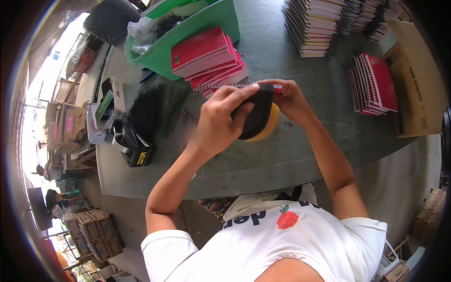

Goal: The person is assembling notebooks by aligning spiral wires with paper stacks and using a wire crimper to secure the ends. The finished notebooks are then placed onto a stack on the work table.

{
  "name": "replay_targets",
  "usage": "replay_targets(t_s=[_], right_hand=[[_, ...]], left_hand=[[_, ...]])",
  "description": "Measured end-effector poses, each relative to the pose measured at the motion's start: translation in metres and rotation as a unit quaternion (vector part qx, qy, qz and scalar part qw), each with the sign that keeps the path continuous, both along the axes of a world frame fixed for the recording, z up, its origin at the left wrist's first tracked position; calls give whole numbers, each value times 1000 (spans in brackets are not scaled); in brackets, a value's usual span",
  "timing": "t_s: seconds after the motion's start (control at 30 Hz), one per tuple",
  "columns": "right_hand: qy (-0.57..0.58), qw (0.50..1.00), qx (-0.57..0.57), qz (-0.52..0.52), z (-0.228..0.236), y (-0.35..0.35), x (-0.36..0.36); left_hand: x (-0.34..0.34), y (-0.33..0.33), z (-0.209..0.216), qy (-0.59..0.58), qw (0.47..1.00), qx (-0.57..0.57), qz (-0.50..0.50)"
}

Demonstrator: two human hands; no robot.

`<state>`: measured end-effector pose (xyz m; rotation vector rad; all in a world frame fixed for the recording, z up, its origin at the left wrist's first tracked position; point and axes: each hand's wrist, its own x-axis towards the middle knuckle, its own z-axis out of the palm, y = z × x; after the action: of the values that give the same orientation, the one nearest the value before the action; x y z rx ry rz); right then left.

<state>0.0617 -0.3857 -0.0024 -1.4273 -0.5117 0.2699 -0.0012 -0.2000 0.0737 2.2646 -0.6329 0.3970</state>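
Note:
A spiral notebook with a red cover edge (278, 88) is held edge-up between my hands, its dark coil running along the top. My left hand (220, 115) is closed at the coil, index finger along it and thumb bent below. My right hand (292, 99) pinches the notebook's right end. Just below the coil, between my hands, is a rounded black piece (256, 115) with a yellow part (268, 128) under it; its kind is unclear, and my left hand partly covers it. Beyond my hands lies a stack of red notebooks (202, 52).
A green bin (159, 58) stands at the far left. Loose black coils (146, 105) and a black tape dispenser (136, 148) lie on the left. Finished-looking red spiral notebooks (376, 87) sit beside a cardboard box (416, 84) on the right. Tall notebook stacks (317, 28) stand behind.

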Motion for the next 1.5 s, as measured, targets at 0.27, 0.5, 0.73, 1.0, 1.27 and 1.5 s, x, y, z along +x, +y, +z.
replay_targets(t_s=[0.27,0.5,0.73,1.0,1.27,1.5], right_hand=[[1,999,30,23,0,-2,2],[-100,988,121,10,1,3,-2],[-30,994,-84,-63,-1,-9,-12],[-78,987,-113,-89,-6,-14,-15],[-138,977,-94,-130,-17,-15,-9],[-136,967,-166,-137,-8,-15,-13]], left_hand=[[-53,-27,-48,201,976,-38,-69],[-38,-23,-25,-112,984,133,25],[17,-11,-4,-79,986,139,54],[36,-23,-6,-7,996,88,-31],[41,-36,-9,-2,993,64,-96],[39,-45,-18,-69,992,49,-90]])
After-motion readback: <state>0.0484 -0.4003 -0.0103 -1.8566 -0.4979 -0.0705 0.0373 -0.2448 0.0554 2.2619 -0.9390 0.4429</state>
